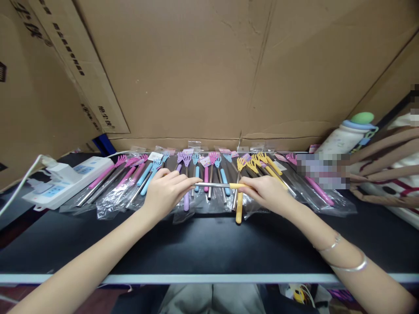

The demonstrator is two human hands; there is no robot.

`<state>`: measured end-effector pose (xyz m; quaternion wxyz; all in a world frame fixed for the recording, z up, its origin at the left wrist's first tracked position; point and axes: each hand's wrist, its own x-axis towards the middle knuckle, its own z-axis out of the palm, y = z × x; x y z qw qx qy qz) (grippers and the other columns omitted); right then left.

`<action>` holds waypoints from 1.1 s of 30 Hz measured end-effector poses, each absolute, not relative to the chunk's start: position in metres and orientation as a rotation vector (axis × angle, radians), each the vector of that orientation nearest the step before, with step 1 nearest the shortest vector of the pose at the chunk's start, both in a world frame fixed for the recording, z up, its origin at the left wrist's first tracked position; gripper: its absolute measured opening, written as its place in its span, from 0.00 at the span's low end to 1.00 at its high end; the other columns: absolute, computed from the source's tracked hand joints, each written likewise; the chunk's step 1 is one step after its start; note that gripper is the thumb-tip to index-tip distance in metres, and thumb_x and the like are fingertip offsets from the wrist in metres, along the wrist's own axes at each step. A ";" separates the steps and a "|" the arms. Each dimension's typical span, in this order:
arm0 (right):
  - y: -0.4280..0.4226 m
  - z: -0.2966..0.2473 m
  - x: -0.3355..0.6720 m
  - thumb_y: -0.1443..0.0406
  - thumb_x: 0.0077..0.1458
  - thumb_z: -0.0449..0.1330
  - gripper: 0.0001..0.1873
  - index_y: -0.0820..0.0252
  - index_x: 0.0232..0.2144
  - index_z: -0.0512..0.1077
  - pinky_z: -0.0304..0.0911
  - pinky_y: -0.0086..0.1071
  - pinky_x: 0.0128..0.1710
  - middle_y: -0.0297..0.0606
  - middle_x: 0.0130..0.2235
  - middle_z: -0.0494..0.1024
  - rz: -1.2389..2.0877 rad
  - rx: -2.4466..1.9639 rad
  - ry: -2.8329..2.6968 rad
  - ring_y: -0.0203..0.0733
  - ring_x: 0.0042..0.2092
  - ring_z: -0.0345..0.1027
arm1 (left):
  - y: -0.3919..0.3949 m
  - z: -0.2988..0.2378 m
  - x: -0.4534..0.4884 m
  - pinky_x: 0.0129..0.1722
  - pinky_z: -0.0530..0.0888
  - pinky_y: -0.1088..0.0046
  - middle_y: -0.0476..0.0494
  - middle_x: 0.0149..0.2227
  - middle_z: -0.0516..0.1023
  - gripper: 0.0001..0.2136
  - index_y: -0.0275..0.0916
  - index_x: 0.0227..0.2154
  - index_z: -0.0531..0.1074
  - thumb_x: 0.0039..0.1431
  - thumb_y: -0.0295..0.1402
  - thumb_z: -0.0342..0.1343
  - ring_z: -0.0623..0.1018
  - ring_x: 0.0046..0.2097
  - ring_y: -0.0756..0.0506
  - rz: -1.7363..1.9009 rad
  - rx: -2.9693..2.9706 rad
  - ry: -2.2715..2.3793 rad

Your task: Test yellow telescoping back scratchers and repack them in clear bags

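Level in front of me, a back scratcher (214, 186) with a thin metal rod and a yellow grip stretches between my hands. The closed fingers of my left hand (168, 187) pinch the rod end, and they hide its tip. My right hand (268, 189) is closed round the yellow grip at the other side. Behind and below lie several more back scratchers in clear plastic sleeves. Among them are a yellow handle (239, 211), a purple handle (186, 203), blue claw heads (157, 163) and pink claw heads (214, 157).
At left a white power strip (65, 183) holds plugs and a cable. A tall cardboard wall (183, 78) closes off the back. On the right stand a pale bottle (343, 137) with a green top and a fabric bag (393, 161). The black tabletop (163, 248) ends in a light front edge.
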<state>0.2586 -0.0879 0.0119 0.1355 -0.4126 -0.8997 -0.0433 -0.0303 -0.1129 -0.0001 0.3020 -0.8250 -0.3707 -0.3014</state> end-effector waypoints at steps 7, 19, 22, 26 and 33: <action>-0.094 0.006 0.256 0.53 0.63 0.45 0.21 0.57 0.31 0.71 0.50 0.26 0.26 0.33 0.25 0.75 -0.363 -1.006 -2.472 0.33 0.27 0.68 | -0.119 -0.006 -0.026 0.32 0.59 0.72 0.54 0.25 0.76 0.08 0.43 0.39 0.74 0.63 0.34 0.50 0.70 0.27 0.51 -0.841 -2.271 -1.046; -0.103 0.005 0.247 0.57 0.62 0.50 0.17 0.60 0.31 0.73 0.51 0.29 0.29 0.34 0.25 0.74 -0.641 -0.899 -2.337 0.33 0.27 0.64 | -0.126 -0.008 -0.019 0.29 0.61 0.74 0.51 0.24 0.75 0.12 0.44 0.42 0.74 0.66 0.35 0.46 0.71 0.28 0.51 -0.835 -2.349 -1.106; -0.103 0.003 0.244 0.58 0.62 0.51 0.16 0.61 0.30 0.73 0.49 0.29 0.28 0.34 0.24 0.73 -0.677 -0.859 -2.318 0.33 0.26 0.63 | -0.126 -0.007 -0.017 0.29 0.61 0.74 0.51 0.24 0.75 0.11 0.43 0.41 0.74 0.65 0.35 0.46 0.71 0.28 0.50 -0.842 -2.343 -1.105; -0.104 0.001 0.242 0.58 0.63 0.49 0.18 0.61 0.30 0.73 0.49 0.29 0.28 0.35 0.25 0.75 -0.652 -0.878 -2.330 0.33 0.26 0.64 | -0.126 -0.007 -0.014 0.29 0.60 0.74 0.51 0.24 0.75 0.10 0.43 0.41 0.74 0.65 0.35 0.47 0.70 0.28 0.50 -0.835 -2.337 -1.114; -0.107 -0.004 0.238 0.53 0.63 0.45 0.22 0.59 0.30 0.71 0.49 0.28 0.25 0.34 0.25 0.76 -0.433 -0.986 -2.422 0.33 0.26 0.68 | -0.129 -0.008 -0.009 0.28 0.60 0.73 0.52 0.24 0.75 0.09 0.43 0.40 0.75 0.63 0.34 0.50 0.70 0.28 0.50 -0.847 -2.308 -1.073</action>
